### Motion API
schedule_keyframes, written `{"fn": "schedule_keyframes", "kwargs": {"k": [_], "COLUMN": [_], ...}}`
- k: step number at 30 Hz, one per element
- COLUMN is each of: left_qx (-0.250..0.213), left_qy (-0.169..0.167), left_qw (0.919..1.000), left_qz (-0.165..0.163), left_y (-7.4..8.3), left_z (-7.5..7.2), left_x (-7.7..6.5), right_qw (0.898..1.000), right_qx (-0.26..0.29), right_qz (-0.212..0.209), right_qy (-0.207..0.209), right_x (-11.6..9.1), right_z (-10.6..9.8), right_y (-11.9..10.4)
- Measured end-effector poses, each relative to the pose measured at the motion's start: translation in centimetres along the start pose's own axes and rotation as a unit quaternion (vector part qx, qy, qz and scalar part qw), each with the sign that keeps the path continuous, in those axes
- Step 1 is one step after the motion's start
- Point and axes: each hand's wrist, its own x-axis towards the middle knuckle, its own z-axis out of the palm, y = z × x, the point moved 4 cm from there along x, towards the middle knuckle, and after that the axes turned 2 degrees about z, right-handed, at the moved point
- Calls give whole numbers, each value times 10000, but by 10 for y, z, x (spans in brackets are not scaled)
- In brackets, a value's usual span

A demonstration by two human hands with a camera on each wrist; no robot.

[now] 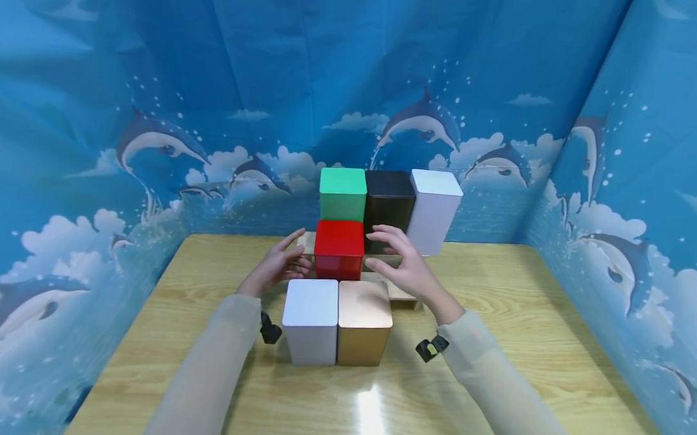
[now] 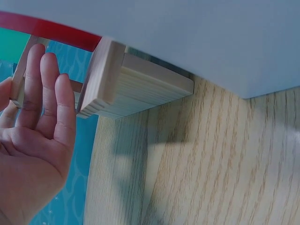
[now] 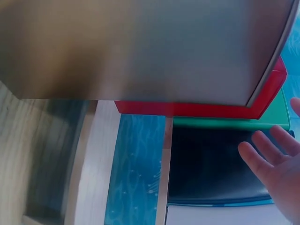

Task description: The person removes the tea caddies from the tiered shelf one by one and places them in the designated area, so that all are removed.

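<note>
A red box (image 1: 339, 248) stands on a stepped wooden rack (image 1: 400, 290), between my two hands. To its left, my left hand (image 1: 279, 264) is held with fingers extended beside the rack's end. In the left wrist view the palm and fingers (image 2: 64, 110) hold nothing; whether the thumb touches the rack, I cannot tell. My right hand (image 1: 407, 264) hovers right of the red box, fingers relaxed and apart, in front of the black box (image 1: 391, 196). Behind the red box, a green box (image 1: 343, 195), the black one and a tall white box (image 1: 435, 211) form a row.
Nearest to me on the wooden table (image 1: 469, 401), a second white box (image 1: 310, 322) and a gold box (image 1: 364, 324) stand side by side, hiding part of the rack. A blue dolphin-print curtain (image 1: 308, 62) hangs behind and at both sides.
</note>
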Motion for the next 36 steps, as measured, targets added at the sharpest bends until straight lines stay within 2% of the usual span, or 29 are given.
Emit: {"fn": "schedule_keyframes", "kwargs": {"k": [11, 23, 36], "left_qx": [61, -84, 59], "left_qy": [-108, 9, -59], "left_qw": [9999, 9999, 10000], "left_qz": [6, -91, 24], "left_y": [-2, -1, 1], "left_z": [0, -1, 0], "left_x": [-1, 1, 0], "right_qw": [9996, 9993, 9992], "right_qx": [-256, -351, -345], "right_qz": [-56, -28, 53], "right_qy": [-117, -131, -185], "right_x": [12, 18, 20], "right_z": [11, 16, 21], "right_y": [5, 8, 12]}}
